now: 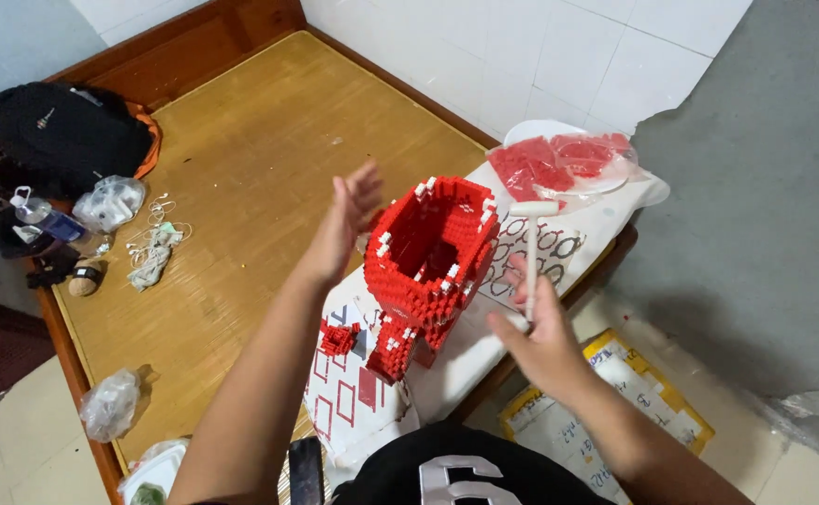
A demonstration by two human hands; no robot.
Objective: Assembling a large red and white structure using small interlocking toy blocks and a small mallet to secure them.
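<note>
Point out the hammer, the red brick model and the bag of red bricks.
hammer (531,245): head view, on its white shaft.
red brick model (425,251): head view, on its inner red wall.
bag of red bricks (559,165): head view, on the clear plastic.

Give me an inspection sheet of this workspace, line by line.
Surface: woven mat bed platform in a wooden frame, white patterned sheets spread at its edge.
Job's things: hollow red and white brick model standing upright; white small hammer; bags of red bricks on a white plate.
Clutter: black backpack, plastic bags, bottle, small red brick piece.
Grippers: left hand open, beside the model, apart from it; right hand, fingers closed on the hammer handle.
Cables: white cords on the mat.
Surroundings: tiled wall, grey wall, yellow-edged carton on the floor.
</note>
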